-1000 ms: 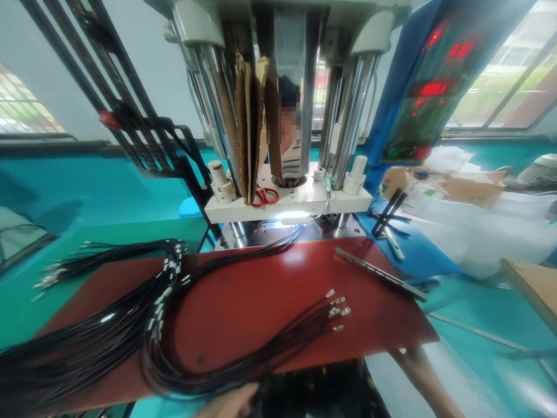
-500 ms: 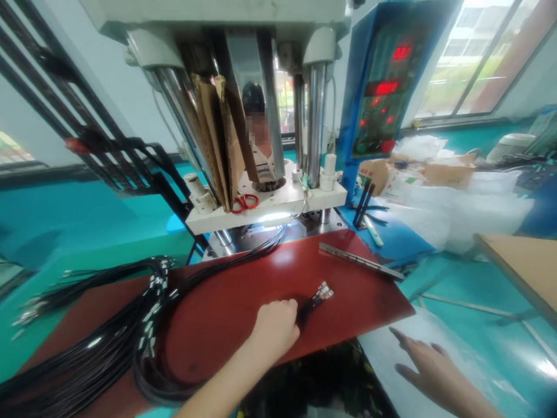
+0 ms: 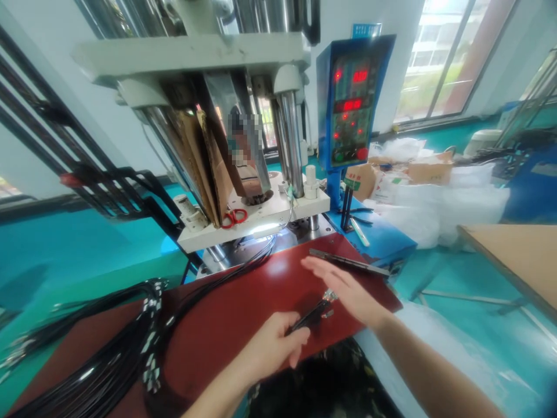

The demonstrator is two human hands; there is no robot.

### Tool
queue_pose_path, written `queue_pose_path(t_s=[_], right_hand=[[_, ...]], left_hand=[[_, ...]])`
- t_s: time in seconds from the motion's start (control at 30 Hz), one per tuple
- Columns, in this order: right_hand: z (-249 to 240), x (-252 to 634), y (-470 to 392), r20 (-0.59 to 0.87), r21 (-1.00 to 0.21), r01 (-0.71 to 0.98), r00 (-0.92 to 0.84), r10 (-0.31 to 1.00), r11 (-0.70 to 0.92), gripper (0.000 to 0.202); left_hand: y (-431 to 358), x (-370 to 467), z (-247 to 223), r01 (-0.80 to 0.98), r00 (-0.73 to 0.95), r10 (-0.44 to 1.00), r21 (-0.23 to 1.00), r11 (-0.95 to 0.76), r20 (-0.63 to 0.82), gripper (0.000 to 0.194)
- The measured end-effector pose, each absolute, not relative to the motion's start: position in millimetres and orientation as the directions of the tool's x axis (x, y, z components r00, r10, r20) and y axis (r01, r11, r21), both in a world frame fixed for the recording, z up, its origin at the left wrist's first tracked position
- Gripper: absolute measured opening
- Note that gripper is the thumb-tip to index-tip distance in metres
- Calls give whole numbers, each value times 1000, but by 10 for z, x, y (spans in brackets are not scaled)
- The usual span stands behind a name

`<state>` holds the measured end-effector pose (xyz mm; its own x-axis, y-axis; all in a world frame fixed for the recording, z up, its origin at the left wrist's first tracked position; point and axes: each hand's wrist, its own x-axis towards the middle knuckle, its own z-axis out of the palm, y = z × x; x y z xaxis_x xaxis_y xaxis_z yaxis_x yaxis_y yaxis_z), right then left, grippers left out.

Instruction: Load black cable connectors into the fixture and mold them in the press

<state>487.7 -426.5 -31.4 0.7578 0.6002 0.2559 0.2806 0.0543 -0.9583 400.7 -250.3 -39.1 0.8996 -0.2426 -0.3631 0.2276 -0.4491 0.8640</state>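
Wires (image 3: 310, 317) sat clamped in my L hand (image 3: 274, 345), angled fwd; R hand (image 3: 350, 293) hovered flat nr metal ends (image 3: 331, 295), fingers (image 3: 326, 270) outstretched.

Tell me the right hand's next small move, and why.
I'd probably bring the open right hand gently against the metal tips to even them up. The left hand holds the black wires near those tips, one tip sits apart from the cluster, and the right palm is right beside it; whether they touch is unclear.
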Motion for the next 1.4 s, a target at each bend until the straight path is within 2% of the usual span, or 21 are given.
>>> queue_pose_path(t_s=[0.07, 0.17, 0.27, 0.33, 0.5, 0.6, 0.67, 0.7, 0.73, 0.8, 0.9, 1.0, 1.03, 1.1, 1.17, 1.2, 1.27, 1.33, 1.4], right_hand=[[-262, 4869, -4081, 197, -965, 264, 725, 660, -2, 36], [-243, 4818, -3936, 150, -963, 256, 774, 615, -86, 34], [-286, 4816, -3908, 149, -965, 246, 808, 570, -96, 30], [-325, 4831, -3923, 151, -963, 249, 817, 556, -105, 29], [-354, 4867, -3955, 177, -907, 346, 831, 527, -241, 31], [-354, 4976, -4044, 144, -900, 342, 818, 556, -269, 35], [-387, 5112, -4208, 129, -870, 369, 810, 572, -326, 39], [-420, 5190, -4322, 125, -809, 415, 813, 568, -416, 40], [-464, 5269, -4447, 152, -681, 467, 844, 515, -564, 39], [-577, 5400, -4697, 120, -211, 494, 870, 479, -843, 40], [-739, 5479, -4944, 71, 20, 429, 900, 429, -903, 29], [-812, 5438, -4983, 32, 132, 430, 899, 437, -893, 20], [-818, 5415, -4961, 2, 103, 441, 896, 443, -892, 14], [-821, 5365, -4880, -41, -92, 450, 890, 455, -888, 6], [-832, 5306, -4760, -101, -408, 369, 891, 443, -835, 6], [-843, 5269, -4686, -153, -582, 273, 888, 433, -766, 8], [-876, 5178, -4518, -243, -850, 26, 867, 435, -527, 8], [-911, 5072, -4336, -227, -962, -129, 867, 443, -241, 10], [-938, 4973, -4175, -148, -989, -143, 908, 392, -41, 22]], left_hand=[[-2556, 4025, -416, 105, 955, -171, 811, -576, -244, 22], [-2662, 4074, -447, -54, 995, -97, 684, -728, -24, 22], [-2785, 4143, -485, -97, 995, -87, 600, -794, 46, 27], [-2858, 4196, -510, -117, 993, -104, 602, -790, 56, 28], [-2966, 4352, -575, -84, 994, -109, 773, -629, 19, 15], [-2961, 4448, -613, 3, 985, -159, 917, -400, -72, 13], [-2912, 4498, -629, 109, 973, -175, 967, -230, -151, 14], [-2874, 4515, -634, 157, 970, -163, 977, -144, -180, 15], [-2829, 4527, -638, 191, 970, -142, 980, -60, -198, 16], [-2733, 4538, -651, 212, 974, -101, 974, 80, -204, 17], [-2624, 4533, -684, 219, 973, -100, 963, 155, -206, 20], [-2600, 4522, -715, 235, 970, -95, 963, 133, -223, 22], [-2606, 4517, -720, 235, 971, -83, 964, 124, -225, 21], [-2629, 4509, -719, 235, 971, -60, 966, 109, -230, 20], [-2653, 4504, -707, 253, 967, -44, 962, 101, -250, 21], [-2663, 4503, -702, 267, 963, -46, 958, 100, -264, 21], [-2682, 4505, -700, 290, 956, -66, 952, 97, -285, 20], [-2702, 4512, -719, 310, 948, -101, 947, 86, -301, 18], [-2725, 4523, -759, 331, 940, -115, 940, 77, -322, 15]])
